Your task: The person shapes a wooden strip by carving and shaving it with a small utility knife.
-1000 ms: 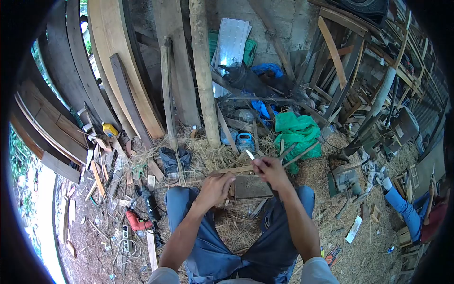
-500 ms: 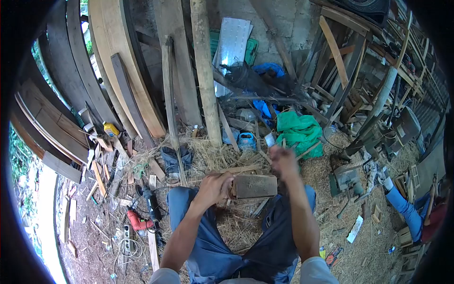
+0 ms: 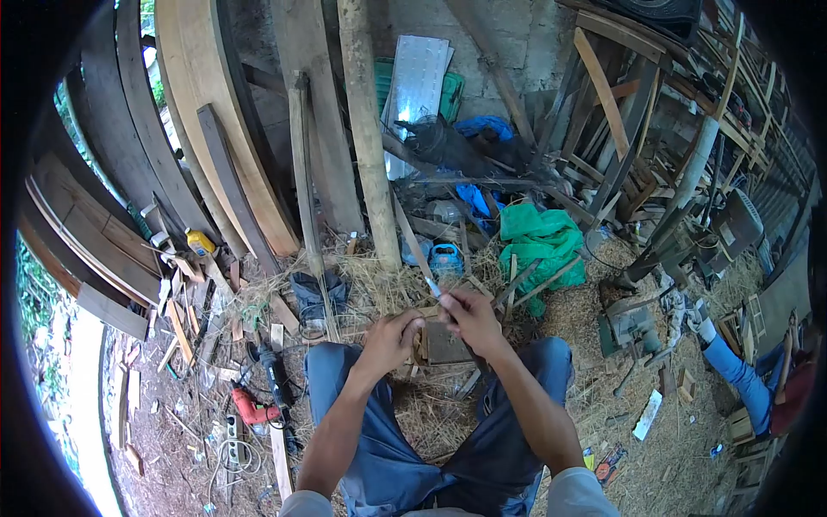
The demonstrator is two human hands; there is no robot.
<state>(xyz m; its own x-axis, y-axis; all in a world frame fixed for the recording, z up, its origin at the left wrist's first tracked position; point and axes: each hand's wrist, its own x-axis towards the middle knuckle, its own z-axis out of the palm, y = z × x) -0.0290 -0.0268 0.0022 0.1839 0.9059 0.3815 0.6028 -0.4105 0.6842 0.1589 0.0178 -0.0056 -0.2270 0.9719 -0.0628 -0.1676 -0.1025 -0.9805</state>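
My left hand [image 3: 388, 341] is closed at the left end of a dark wooden block [image 3: 449, 345] between my knees; its fingers are curled, and what they grip is hidden. Just to the right, my right hand [image 3: 471, 320] is wrapped round a knife, whose pale blade [image 3: 432, 286] points up and to the left. The knife's handle is mostly covered by my fingers. Behind the block a light wooden strip [image 3: 360, 327] lies crosswise near both hands.
A red drill [image 3: 252, 407] and an angle grinder [image 3: 274, 372] lie on the ground at left. A green sack [image 3: 540, 250] is ahead. Upright boards and a pole [image 3: 366, 129] stand ahead. Another person's leg [image 3: 732, 369] is at the far right.
My right hand first swung right and away with the knife, then came back left, close to my left hand. My left hand has hardly moved.
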